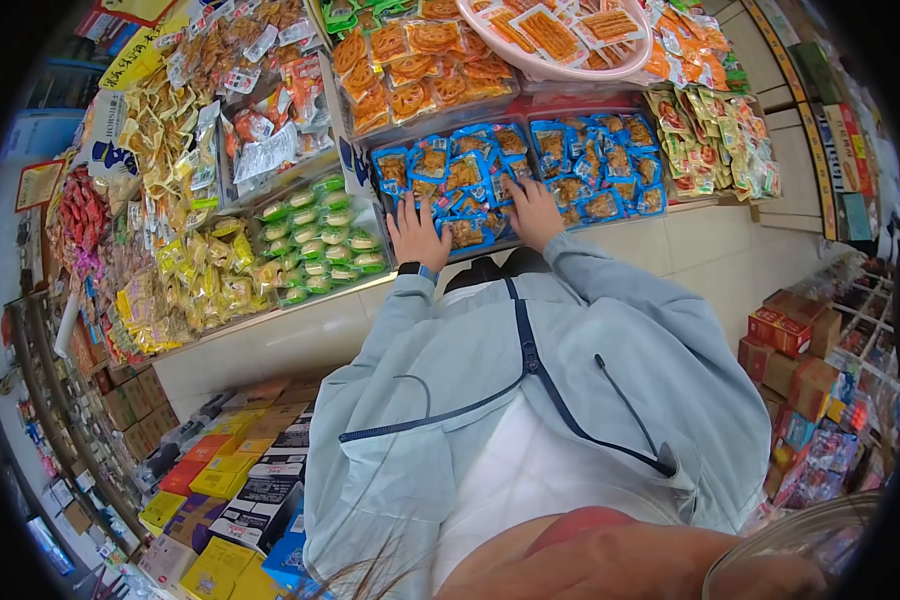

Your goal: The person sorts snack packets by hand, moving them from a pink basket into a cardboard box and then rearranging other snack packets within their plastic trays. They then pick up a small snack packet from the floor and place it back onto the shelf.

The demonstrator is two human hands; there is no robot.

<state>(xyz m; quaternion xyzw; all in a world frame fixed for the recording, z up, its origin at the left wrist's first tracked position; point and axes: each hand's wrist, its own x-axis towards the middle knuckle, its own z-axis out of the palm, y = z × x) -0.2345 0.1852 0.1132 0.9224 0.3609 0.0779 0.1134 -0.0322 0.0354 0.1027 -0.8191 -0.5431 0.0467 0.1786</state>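
Blue-edged snack packets (462,172) with brown pieces inside fill a bin in front of me. My left hand (417,238) lies at the bin's left front corner, fingers spread over the packets and nothing held. Dark watch (416,269) sits on that wrist. My right hand (536,214) rests at the right side of the same bin, fingers stretched onto the packets, with no packet seen lifted in it. A second lot of blue packets (602,165) lies just right of this hand.
Left are green-wrapped snacks (320,240) and yellow packets (210,275). Behind sit orange snack packs (410,65) and a pink basket (642,62). Stacked cartons (230,465) stand lower left; red boxes (778,330) are on the right. The tiled counter front (260,350) runs below the bins.
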